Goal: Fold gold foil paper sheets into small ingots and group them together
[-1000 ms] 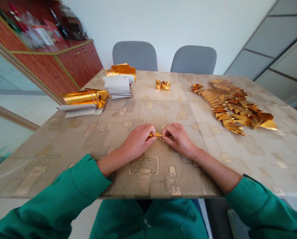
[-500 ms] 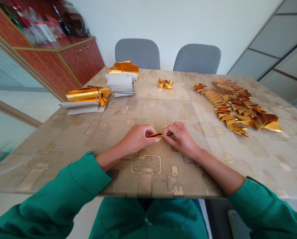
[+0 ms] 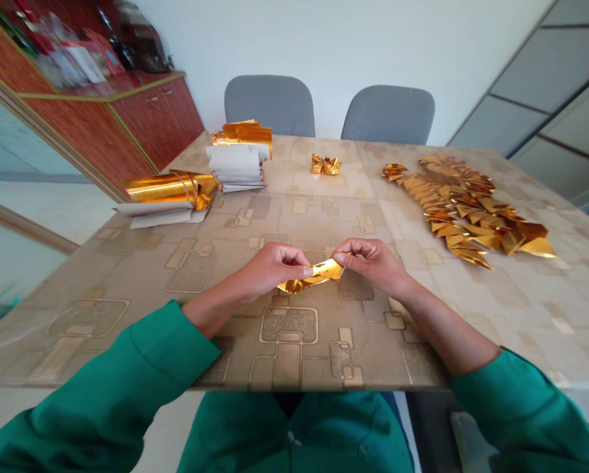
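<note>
Between my hands is a folded piece of gold foil paper (image 3: 319,274), its shiny side turned up toward me just above the table. My left hand (image 3: 277,266) pinches its upper edge with thumb and fingers, covering part of the left end. At the upper right corner, my right hand (image 3: 371,263) grips the same piece between thumb and fingertips. The piece slants, lower at the left and higher at the right.
A spread of folded gold foil pieces (image 3: 465,203) lies at the right. Two finished-looking gold foil shapes (image 3: 325,165) sit at the back middle. At the left are a gold foil roll-like bundle (image 3: 161,188) and a stack of sheets (image 3: 236,167). Grey chairs (image 3: 269,104) stand behind the table.
The foil paper was flat and edge-on between my fingers; now its shiny face shows and it hangs lower at the left. My right hand has shifted slightly right and up.
</note>
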{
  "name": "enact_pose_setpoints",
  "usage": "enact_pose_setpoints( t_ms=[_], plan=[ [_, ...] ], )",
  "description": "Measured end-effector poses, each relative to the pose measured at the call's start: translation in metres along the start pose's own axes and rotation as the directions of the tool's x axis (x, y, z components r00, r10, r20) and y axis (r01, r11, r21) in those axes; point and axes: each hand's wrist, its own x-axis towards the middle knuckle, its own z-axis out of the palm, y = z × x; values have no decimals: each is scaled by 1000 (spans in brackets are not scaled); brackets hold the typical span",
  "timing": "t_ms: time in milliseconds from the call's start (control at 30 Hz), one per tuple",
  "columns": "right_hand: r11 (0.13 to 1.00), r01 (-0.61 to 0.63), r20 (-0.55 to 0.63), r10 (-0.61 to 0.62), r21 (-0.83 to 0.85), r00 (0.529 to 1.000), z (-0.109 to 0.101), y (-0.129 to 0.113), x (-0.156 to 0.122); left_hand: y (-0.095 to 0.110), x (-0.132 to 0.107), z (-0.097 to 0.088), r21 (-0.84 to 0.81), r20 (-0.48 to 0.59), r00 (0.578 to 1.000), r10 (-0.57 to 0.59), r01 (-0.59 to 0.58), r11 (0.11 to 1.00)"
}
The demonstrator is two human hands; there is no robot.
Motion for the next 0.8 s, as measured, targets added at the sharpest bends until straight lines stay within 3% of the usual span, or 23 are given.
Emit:
enact_pose_setpoints(
  t_ms=[133, 300, 567, 800],
  plan=[
    [991, -23, -145, 42, 131, 989, -1, -6, -4, 4, -3, 1, -164, -64, 995, -73, 62, 984],
    [995, -63, 49, 59, 78, 997, 14, -14, -9, 2, -2, 7, -151, -122, 992, 17, -36, 988],
    [985, -104, -16, 107, 136, 994, 12, -7, -8, 2, -1, 6, -99, -111, 988, 105, -116, 988],
    [948, -86, 56, 72, 307, 996, 21, -6, -10, 1, -2, 19, -263, -243, 968, 67, -132, 956]
  ],
)
